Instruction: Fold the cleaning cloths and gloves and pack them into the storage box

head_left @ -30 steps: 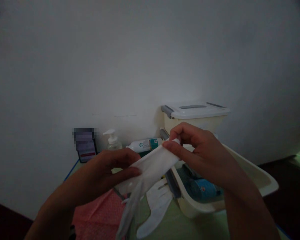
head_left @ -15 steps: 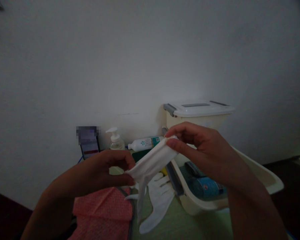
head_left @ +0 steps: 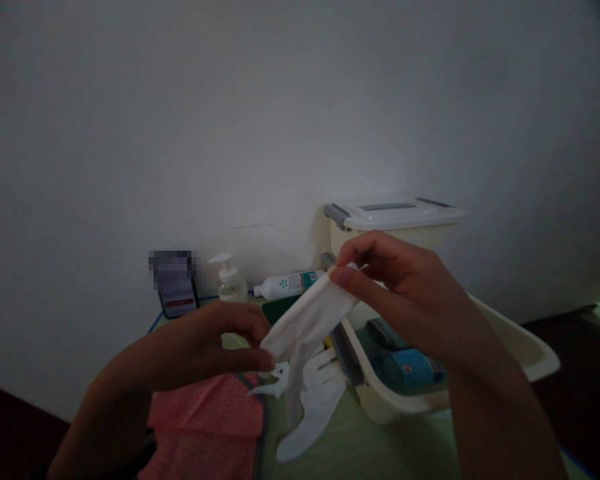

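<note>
- Left hand (head_left: 197,343) to right hand (head_left: 405,287): gap bridged by held glove (head_left: 313,317).
- Open air above both, before wall (head_left: 280,127).
- Bin (head_left: 385,408) blocks low right; lidded box (head_left: 405,217) behind.
- Far edge: phone (head_left: 180,297), pump bottle (head_left: 231,287), white bottle (head_left: 286,285).
- Bare tabletop (head_left: 397,448) this side of bin.

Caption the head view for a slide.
Left hand and right hand pinch a white glove; a second glove lies beside an open storage bin.

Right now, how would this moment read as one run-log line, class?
left hand: pinching lower end of white glove | right hand: pinching upper end | below: another glove, on table | beside: open tub
</note>
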`<state>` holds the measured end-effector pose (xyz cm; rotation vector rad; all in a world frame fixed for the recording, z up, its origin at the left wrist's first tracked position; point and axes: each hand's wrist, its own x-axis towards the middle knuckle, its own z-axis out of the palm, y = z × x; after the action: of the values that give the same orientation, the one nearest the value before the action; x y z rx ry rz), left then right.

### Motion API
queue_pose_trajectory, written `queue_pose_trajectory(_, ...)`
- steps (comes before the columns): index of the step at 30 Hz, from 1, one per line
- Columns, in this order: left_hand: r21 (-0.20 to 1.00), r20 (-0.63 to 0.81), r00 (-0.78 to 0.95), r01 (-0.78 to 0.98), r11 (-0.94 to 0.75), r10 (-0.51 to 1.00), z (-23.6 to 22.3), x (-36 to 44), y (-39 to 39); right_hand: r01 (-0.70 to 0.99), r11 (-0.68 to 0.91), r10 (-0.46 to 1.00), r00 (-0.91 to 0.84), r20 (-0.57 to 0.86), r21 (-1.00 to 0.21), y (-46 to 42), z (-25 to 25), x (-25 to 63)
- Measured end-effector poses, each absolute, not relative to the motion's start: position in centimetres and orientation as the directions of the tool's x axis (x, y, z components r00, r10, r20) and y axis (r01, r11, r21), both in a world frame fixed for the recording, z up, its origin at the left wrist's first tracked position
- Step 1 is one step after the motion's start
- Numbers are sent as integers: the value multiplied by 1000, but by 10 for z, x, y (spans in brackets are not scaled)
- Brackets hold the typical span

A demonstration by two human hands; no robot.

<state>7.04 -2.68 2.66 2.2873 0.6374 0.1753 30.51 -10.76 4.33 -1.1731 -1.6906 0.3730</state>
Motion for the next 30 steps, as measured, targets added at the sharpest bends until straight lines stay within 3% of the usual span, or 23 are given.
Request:
queue_pose_trajectory(3, 702, -79, 841, 428, -569, 535, 24, 71, -26, 522, 472, 844, -35, 535, -710, -106, 42, 304)
queue_pose_trajectory(6, 714, 34, 807, 393, -579, 590, 21, 75, -29, 514, 455, 863, -51, 503, -727, -105, 40, 300)
queue_pose_trajectory(12, 685, 159, 859, 258, -681, 486, 21, 92, -41, 578, 442, 886, -164, 434, -686, -105, 42, 285)
queue_pose_trajectory(18, 656, 228, 833, 251, -711, 505, 20, 99, -43, 582, 467, 874, -189, 448, -666, -107, 43, 282)
queue_pose_trajectory(30, 750, 106, 803, 323, -578, 587, 19, 99, -38, 497, 420, 874, 4, 486, -759, -100, 35, 287)
